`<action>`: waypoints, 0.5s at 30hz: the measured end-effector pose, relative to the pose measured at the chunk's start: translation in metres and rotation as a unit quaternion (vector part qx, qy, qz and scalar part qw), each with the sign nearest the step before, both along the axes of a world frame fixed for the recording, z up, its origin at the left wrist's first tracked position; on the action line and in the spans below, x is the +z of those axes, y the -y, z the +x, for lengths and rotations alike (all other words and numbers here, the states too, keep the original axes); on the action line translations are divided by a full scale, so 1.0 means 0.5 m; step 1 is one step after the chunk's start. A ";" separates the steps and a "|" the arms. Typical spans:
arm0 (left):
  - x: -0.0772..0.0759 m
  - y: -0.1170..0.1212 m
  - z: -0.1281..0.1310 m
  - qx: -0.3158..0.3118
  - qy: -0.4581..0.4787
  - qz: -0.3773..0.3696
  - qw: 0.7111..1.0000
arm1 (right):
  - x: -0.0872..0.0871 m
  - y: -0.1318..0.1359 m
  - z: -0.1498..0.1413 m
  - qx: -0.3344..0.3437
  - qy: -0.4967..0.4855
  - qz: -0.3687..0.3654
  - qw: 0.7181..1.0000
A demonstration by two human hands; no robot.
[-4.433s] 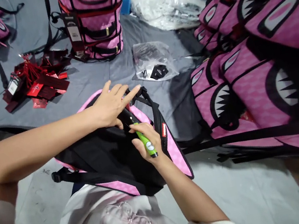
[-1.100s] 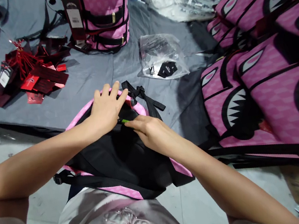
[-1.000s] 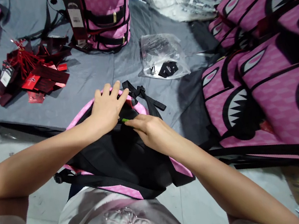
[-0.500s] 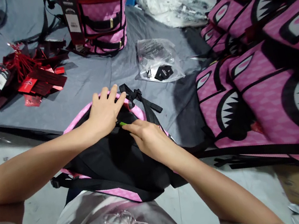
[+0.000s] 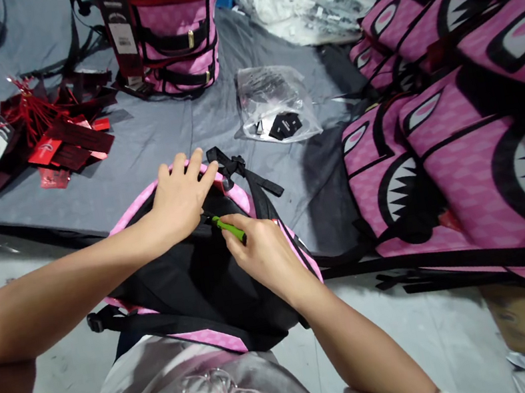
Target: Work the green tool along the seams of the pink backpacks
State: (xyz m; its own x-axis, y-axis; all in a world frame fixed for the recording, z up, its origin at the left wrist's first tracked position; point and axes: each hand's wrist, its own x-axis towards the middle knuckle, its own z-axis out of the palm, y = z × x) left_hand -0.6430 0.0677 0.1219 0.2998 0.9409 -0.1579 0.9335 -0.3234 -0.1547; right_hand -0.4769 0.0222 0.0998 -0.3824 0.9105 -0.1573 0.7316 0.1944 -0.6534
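A pink backpack [image 5: 196, 282] lies on my lap with its black back panel up. My left hand [image 5: 180, 196] rests flat on its upper part, fingers stretched out toward the black top handle [image 5: 237, 168]. My right hand [image 5: 259, 251] is closed round a slim green tool [image 5: 228, 228], whose tip points at the black panel just under my left palm.
A grey cloth [image 5: 142, 150] covers the floor ahead. On it lie a heap of red hang tags [image 5: 45, 130], a clear bag of black labels [image 5: 274, 106] and an upright pink backpack [image 5: 167, 30]. Stacked pink backpacks with shark mouths [image 5: 461, 141] fill the right.
My right hand has drawn back slightly toward me and turned, so more of the green tool shows. My left hand stays flat on the backpack.
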 end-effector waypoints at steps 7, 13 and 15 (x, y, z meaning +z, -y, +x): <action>0.002 0.001 0.006 0.007 -0.021 -0.016 1.000 | -0.006 -0.001 -0.004 -0.021 -0.008 -0.001 1.000; 0.035 -0.029 -0.018 0.002 -0.044 -0.096 0.994 | -0.015 0.009 -0.003 -0.029 0.013 0.004 0.999; 0.061 -0.039 -0.028 0.036 -0.061 -0.160 0.985 | -0.017 0.015 0.004 -0.037 0.003 0.005 0.999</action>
State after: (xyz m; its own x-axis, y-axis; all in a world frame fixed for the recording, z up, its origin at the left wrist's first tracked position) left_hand -0.6571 0.0873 0.1526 0.1949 0.8555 -0.4797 0.9363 -0.3080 -0.1687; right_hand -0.4751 0.0147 0.0914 -0.3127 0.9380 -0.1498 0.7478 0.1459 -0.6476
